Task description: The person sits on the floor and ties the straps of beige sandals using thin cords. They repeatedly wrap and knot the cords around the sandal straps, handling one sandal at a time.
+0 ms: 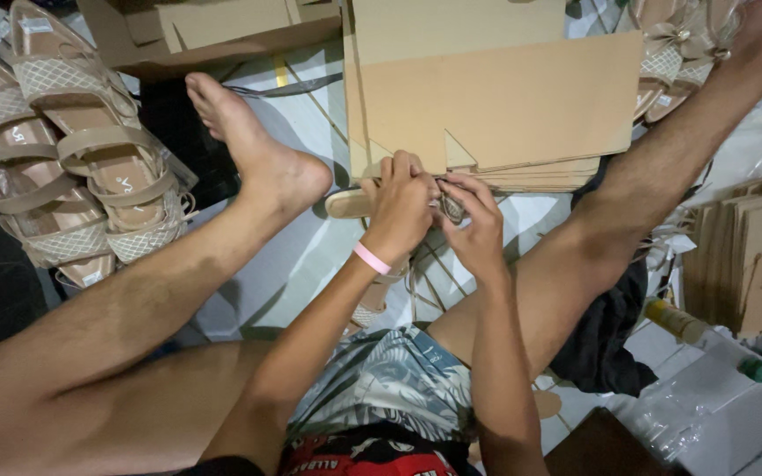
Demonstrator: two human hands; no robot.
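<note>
Your fingers (pixel 412 181) are pinched together on a beige flat sandal (pixel 352 204): the left hand (pixel 399 207) curls over its strap area, and the right hand (pixel 474 225) closes on a small fitting at the same spot, so both hands meet over the shoe. The sandal lies on the floor between your bare legs, its toe poking out to the left of your left hand, just beside your left foot (pixel 257 145). A pink wristband (pixel 371 257) sits on your left wrist. Directly beyond your hands a stack of flat cardboard sheets (pixel 496 97) rests on the floor, its near edge almost touching your knuckles. Farther left, a row of matching beige sandals (pixel 72 150) lies side by side. At far right stands another stack of folded cardboard (pixel 756 264), well apart from your hands.
</note>
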